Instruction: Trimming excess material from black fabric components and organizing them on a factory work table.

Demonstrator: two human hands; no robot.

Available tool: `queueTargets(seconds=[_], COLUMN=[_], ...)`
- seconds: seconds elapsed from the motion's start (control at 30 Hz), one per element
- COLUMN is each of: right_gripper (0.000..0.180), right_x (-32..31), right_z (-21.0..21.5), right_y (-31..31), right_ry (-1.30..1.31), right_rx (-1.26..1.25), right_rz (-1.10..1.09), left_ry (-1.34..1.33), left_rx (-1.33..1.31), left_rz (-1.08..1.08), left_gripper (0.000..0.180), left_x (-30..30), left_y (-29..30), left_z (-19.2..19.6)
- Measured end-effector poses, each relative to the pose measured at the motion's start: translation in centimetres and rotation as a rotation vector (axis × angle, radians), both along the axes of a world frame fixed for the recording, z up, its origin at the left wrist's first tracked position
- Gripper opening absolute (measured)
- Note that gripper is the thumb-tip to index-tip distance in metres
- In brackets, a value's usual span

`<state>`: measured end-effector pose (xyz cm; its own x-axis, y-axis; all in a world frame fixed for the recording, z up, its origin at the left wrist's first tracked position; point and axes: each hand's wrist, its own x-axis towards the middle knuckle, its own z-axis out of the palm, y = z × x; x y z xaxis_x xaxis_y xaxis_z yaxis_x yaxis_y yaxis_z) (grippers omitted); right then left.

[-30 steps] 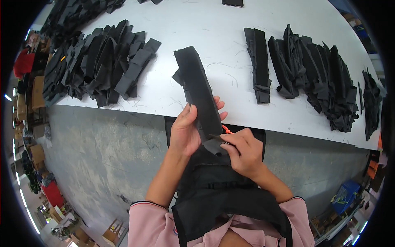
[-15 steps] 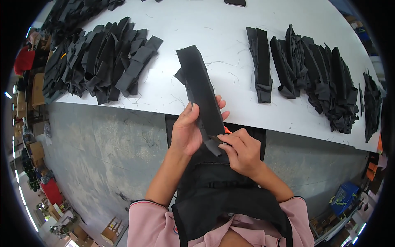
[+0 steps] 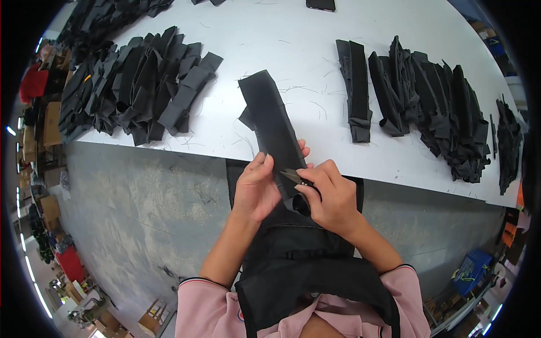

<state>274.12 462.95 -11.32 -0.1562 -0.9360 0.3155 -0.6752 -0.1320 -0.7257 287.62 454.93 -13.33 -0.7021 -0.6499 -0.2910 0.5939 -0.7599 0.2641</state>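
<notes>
A long black fabric strip (image 3: 269,115) slants over the front edge of the table, its near end curled into a loop. My left hand (image 3: 255,190) is closed round the strip, thumb on top and fingertips showing at its right side. In my right hand (image 3: 333,197) are small thread snips (image 3: 292,176), pinched between thumb and fingers. Their pointed blades lie over the near part of the strip, pointing left. Whether the blades touch the cloth I cannot tell.
On the white table (image 3: 304,62) lie a heap of black strips (image 3: 141,84) at left and more strips (image 3: 439,107) at right. Loose threads are scattered between them. A dark phone (image 3: 320,5) lies at the far edge. A black apron (image 3: 315,276) covers my lap.
My right hand has turned, bringing the snips' blades into view over the strip; their orange part no longer shows. The strip has come slightly nearer, and its near end now curls up.
</notes>
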Motion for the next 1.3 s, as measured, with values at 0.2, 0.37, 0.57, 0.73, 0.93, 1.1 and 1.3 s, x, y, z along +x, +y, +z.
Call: queueTargets(seconds=[0.2, 0.37, 0.57, 0.73, 0.93, 1.1, 1.3], right_gripper=[0.026, 0.027, 0.026, 0.028, 0.026, 0.028, 0.023], right_x=[-0.1, -0.9, -0.9, -1.5, -2.3, -2.4, -2.6], right_z=[-0.1, -0.1, 0.2, -0.1, -0.4, -0.6, -0.8], right_y=[-0.1, 0.9, 0.4, 1.4, 2.2, 1.4, 1.7], right_ry=[0.068, -0.046, -0.041, 0.028, -0.274, -0.283, 0.020], right_rx=[-0.027, -0.023, -0.020, -0.115, 0.057, 0.056, -0.021], right_rz=[0.012, -0.053, 0.026, -0.032, -0.104, -0.075, -0.044], left_ry=[-0.011, -0.002, -0.047, -0.080, -0.138, -0.189, -0.217], left_rx=[0.030, 0.033, 0.054, 0.046, 0.104, 0.119, 0.115], left_rz=[-0.007, -0.019, -0.060, -0.074, -0.070, -0.073, -0.106], left_gripper=[0.045, 0.044, 0.043, 0.040, 0.033, 0.031, 0.030], left_x=[0.3, 0.1, -0.1, 0.5, 0.8, 0.8, 1.0], left_y=[0.0, 0.0, 0.4, 0.4, -0.1, 0.1, 0.0], left_z=[-0.2, 0.0, -0.2, -0.3, -0.3, -0.6, -0.4])
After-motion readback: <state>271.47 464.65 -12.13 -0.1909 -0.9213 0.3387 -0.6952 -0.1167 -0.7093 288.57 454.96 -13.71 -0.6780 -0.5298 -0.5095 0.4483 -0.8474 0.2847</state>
